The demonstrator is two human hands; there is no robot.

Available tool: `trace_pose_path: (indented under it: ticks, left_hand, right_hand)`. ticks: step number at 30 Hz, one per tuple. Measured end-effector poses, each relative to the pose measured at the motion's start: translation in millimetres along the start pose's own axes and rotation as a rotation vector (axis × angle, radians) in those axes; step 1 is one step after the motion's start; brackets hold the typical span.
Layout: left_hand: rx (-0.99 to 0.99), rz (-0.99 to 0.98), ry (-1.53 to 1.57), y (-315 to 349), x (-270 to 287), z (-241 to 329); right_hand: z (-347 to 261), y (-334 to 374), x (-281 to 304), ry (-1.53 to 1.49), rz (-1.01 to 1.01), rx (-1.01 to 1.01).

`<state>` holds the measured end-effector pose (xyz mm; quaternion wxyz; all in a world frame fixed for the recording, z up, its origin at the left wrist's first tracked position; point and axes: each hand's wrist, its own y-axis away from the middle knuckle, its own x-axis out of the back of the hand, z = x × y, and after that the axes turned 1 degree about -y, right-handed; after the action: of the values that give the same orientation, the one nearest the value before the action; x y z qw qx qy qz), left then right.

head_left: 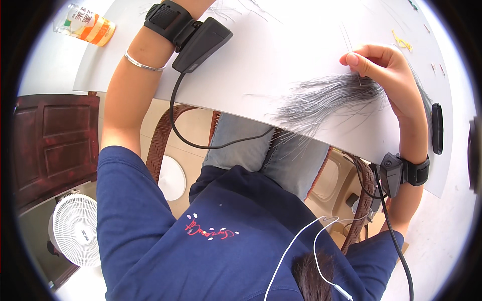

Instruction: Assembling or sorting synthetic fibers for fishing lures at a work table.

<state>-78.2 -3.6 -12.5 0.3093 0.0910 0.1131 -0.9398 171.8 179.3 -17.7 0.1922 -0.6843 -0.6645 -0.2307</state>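
Head view: right hand (pixel 384 70) pinched shut on a thin wire (pixel 358 76), thumb and forefinger clamped at the top end of a grey wire bundle (pixel 326 98). Bundle lies flat on the white table (pixel 261 55), fanning left from under the palm, loose ends hanging over the near table edge. Left hand is out of frame past the top edge; only the forearm with a black wrist unit (pixel 193 32) and silver bangle (pixel 143 64) shows, so can't tell its grip. Orange can (pixel 85 25) at far left corner. Wicker chair (pixel 160 135), white fan (pixel 75 228) on floor, dark wood door (pixel 52 140).
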Motion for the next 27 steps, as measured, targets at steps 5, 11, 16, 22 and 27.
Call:
trace_pose_path:
  ticks: [5, 11, 16, 22, 27]
  left_hand:
    - [0.124, 0.044, 0.002, -5.9, 5.5, -3.3]
    - [0.197, 0.020, 0.176, -4.8, 5.4, -5.3]
    - [0.241, 0.039, 0.250, -2.6, 0.8, -6.6]
    - [0.255, 0.050, 0.246, -3.3, -1.2, -7.7]
    - [0.258, 0.069, 0.235, -3.8, -1.2, -10.5]
  right_hand:
    - [1.3, 0.3, -1.3, -0.065, 0.053, 0.053]
    - [2.0, -0.7, -0.9, -0.065, 0.039, 0.058]
    - [1.8, -0.9, -1.4, -0.048, 0.038, 0.042]
    - [1.7, -1.0, -0.5, -0.059, 0.031, 0.031]
    - [2.0, -1.3, -0.1, -0.057, 0.029, 0.016]
